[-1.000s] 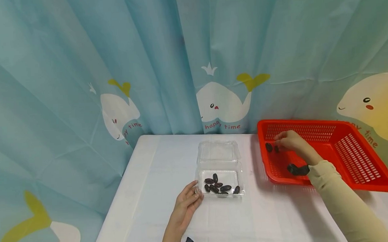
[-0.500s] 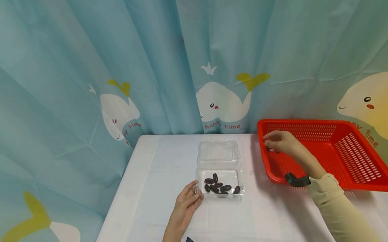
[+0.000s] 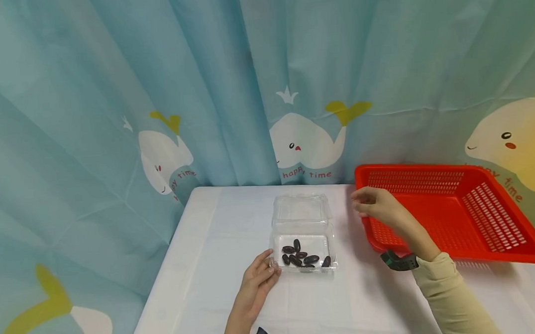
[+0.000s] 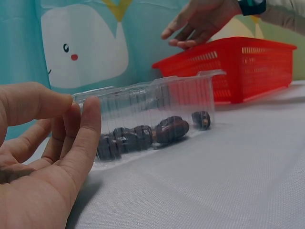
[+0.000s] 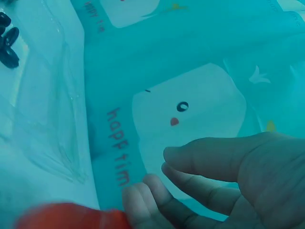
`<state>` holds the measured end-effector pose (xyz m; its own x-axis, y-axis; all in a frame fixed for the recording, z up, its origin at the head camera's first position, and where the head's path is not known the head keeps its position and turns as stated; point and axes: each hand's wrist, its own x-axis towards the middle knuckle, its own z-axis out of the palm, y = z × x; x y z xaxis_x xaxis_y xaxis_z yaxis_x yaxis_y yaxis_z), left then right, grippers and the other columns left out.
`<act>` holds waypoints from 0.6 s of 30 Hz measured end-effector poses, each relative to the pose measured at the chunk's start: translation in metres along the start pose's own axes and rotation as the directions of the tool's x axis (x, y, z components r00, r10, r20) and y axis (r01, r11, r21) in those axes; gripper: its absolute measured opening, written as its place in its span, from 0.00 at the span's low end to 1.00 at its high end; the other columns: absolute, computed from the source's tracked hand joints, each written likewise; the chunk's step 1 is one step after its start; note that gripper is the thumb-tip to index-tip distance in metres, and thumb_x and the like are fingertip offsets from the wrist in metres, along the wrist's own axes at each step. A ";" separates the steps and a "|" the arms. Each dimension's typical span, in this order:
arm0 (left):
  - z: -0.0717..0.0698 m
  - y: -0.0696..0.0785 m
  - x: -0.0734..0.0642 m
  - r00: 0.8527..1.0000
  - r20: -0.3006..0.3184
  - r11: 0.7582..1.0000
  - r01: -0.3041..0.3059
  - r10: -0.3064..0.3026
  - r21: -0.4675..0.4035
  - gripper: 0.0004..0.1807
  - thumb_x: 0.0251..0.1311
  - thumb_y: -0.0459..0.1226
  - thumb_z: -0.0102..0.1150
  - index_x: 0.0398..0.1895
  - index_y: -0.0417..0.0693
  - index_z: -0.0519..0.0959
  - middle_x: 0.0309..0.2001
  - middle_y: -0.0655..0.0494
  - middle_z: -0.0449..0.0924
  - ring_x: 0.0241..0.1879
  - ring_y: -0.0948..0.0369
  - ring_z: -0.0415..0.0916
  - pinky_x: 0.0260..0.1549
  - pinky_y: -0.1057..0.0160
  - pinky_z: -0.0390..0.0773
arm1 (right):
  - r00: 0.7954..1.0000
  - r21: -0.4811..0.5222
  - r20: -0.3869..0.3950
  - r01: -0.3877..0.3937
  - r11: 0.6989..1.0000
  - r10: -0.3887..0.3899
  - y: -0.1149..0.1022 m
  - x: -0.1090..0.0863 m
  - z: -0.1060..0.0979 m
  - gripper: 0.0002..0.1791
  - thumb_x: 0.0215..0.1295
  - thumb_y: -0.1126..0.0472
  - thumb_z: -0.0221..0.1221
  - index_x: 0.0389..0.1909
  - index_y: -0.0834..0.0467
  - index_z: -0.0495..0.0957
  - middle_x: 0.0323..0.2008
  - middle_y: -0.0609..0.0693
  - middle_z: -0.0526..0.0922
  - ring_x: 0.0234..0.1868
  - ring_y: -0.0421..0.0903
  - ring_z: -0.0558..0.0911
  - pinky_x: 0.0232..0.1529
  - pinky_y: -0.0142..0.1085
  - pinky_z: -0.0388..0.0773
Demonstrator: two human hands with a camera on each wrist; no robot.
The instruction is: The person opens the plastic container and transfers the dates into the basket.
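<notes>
My left hand [image 3: 254, 284] pinches the front left corner of a clear plastic clamshell box [image 3: 331, 239], its lid [image 3: 300, 208] folded back. Several dark oval fruits that look like dates [image 3: 311, 259] lie in the box, mostly toward the left and front. My right hand [image 3: 379, 207] is over the left rim of a red plastic basket [image 3: 450, 256], fingers bent and pointing left. In the right wrist view its thumb [image 5: 205, 157] and fingertips come close together. No date shows between them, and the hand's inner side is partly hidden.
A white cloth covers the table [image 3: 225, 228]. Behind it hangs a blue curtain [image 3: 219, 89] with whale prints. The basket's high slotted walls stand to the right of the box, with a gap of tablecloth between them.
My right hand has moved left from inside the basket to above its left rim. Two dates seen earlier by that wall are out of sight. The left hand and box stay put.
</notes>
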<state>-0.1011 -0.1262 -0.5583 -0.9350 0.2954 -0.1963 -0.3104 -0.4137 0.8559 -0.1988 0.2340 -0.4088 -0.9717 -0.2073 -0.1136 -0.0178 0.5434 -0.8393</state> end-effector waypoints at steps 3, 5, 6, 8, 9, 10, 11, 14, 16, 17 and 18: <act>-0.001 0.000 0.000 1.000 0.001 1.000 0.002 -0.002 -0.008 0.35 0.76 0.30 0.53 0.81 0.38 0.51 0.60 0.55 0.70 0.56 0.67 0.75 0.67 0.67 0.78 | 1.000 0.001 0.012 0.013 1.000 -0.013 -0.001 0.001 0.008 0.21 0.72 0.61 0.63 0.61 0.66 0.79 0.53 0.65 0.84 0.45 0.52 0.85 0.43 0.31 0.86; -0.001 0.000 0.000 1.000 0.005 1.000 0.002 -0.002 -0.009 0.35 0.76 0.31 0.53 0.81 0.39 0.51 0.60 0.55 0.69 0.56 0.67 0.75 0.67 0.67 0.78 | 0.999 0.007 0.024 0.028 1.000 -0.029 -0.001 0.002 0.013 0.21 0.72 0.61 0.63 0.61 0.67 0.79 0.53 0.65 0.84 0.46 0.52 0.85 0.45 0.36 0.89; -0.001 0.000 0.000 1.000 0.005 1.000 0.002 -0.002 -0.010 0.36 0.76 0.31 0.53 0.81 0.39 0.51 0.60 0.55 0.70 0.56 0.68 0.75 0.67 0.67 0.78 | 0.999 0.010 0.029 0.035 0.999 -0.035 -0.002 0.003 0.016 0.20 0.72 0.61 0.63 0.60 0.66 0.80 0.52 0.65 0.85 0.46 0.53 0.85 0.46 0.38 0.89; -0.001 0.000 0.000 1.000 0.006 1.000 0.001 -0.001 -0.005 0.36 0.76 0.31 0.53 0.81 0.39 0.51 0.61 0.54 0.70 0.57 0.67 0.74 0.67 0.67 0.78 | 0.998 0.014 0.041 0.050 0.999 -0.050 -0.002 0.004 0.022 0.20 0.71 0.61 0.64 0.59 0.67 0.80 0.50 0.64 0.86 0.46 0.52 0.86 0.48 0.42 0.90; -0.001 0.000 0.000 1.000 0.005 1.000 0.000 0.000 -0.003 0.36 0.76 0.31 0.53 0.81 0.39 0.51 0.61 0.54 0.70 0.57 0.67 0.74 0.67 0.67 0.78 | 0.997 0.025 0.050 0.058 0.998 -0.059 -0.003 0.005 0.025 0.20 0.71 0.62 0.64 0.59 0.68 0.80 0.49 0.65 0.86 0.46 0.52 0.87 0.48 0.44 0.90; -0.001 0.000 0.000 1.000 0.003 1.000 -0.001 0.001 -0.001 0.36 0.75 0.31 0.54 0.81 0.39 0.51 0.61 0.54 0.69 0.57 0.67 0.74 0.67 0.67 0.78 | 0.996 0.031 0.059 0.061 0.998 -0.063 -0.003 0.005 0.027 0.19 0.71 0.62 0.63 0.59 0.68 0.80 0.49 0.65 0.86 0.45 0.52 0.87 0.49 0.45 0.90; -0.001 0.000 0.000 1.000 0.002 1.000 -0.002 0.002 0.001 0.36 0.75 0.31 0.54 0.81 0.39 0.51 0.62 0.54 0.70 0.58 0.66 0.74 0.67 0.67 0.78 | 0.996 0.040 0.065 0.061 0.997 -0.064 -0.003 0.006 0.030 0.19 0.71 0.62 0.64 0.58 0.68 0.80 0.49 0.65 0.86 0.45 0.53 0.87 0.49 0.45 0.90; -0.002 -0.001 0.000 1.000 0.007 1.000 -0.007 0.007 0.007 0.36 0.75 0.31 0.53 0.81 0.38 0.51 0.62 0.54 0.69 0.58 0.66 0.74 0.67 0.67 0.78 | 0.994 0.060 0.084 0.058 0.997 -0.063 -0.005 0.007 0.038 0.19 0.71 0.63 0.64 0.58 0.68 0.80 0.49 0.64 0.86 0.46 0.56 0.88 0.49 0.44 0.90; -0.002 -0.001 0.000 1.000 0.012 1.000 -0.009 0.009 0.007 0.36 0.75 0.31 0.53 0.81 0.37 0.50 0.62 0.54 0.69 0.58 0.67 0.74 0.66 0.67 0.78 | 0.992 0.071 0.102 0.062 0.996 -0.069 -0.004 0.008 0.043 0.18 0.71 0.63 0.63 0.57 0.68 0.80 0.49 0.64 0.86 0.46 0.57 0.88 0.49 0.44 0.90; -0.002 -0.001 0.001 1.000 0.013 1.000 -0.009 0.009 0.006 0.36 0.76 0.31 0.52 0.81 0.37 0.50 0.62 0.54 0.69 0.57 0.67 0.74 0.66 0.67 0.78 | 0.991 0.082 0.110 0.064 0.995 -0.073 -0.004 0.010 0.045 0.18 0.71 0.64 0.63 0.56 0.68 0.80 0.48 0.64 0.86 0.47 0.59 0.87 0.49 0.44 0.90; -0.003 -0.001 0.001 1.000 0.013 1.000 -0.008 0.008 0.002 0.36 0.75 0.30 0.52 0.81 0.37 0.50 0.61 0.54 0.70 0.57 0.67 0.75 0.66 0.67 0.78 | 0.990 0.086 0.120 0.070 0.994 -0.080 -0.003 0.010 0.048 0.17 0.71 0.64 0.62 0.56 0.69 0.80 0.48 0.64 0.85 0.47 0.59 0.87 0.50 0.44 0.90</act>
<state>-0.1017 -0.1276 -0.5608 -0.9353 0.3031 -0.1828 -0.3022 -0.4148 0.8583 -0.1975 0.1912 -0.4325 -0.9319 -0.3459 -0.1089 -0.0655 0.4560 -0.8876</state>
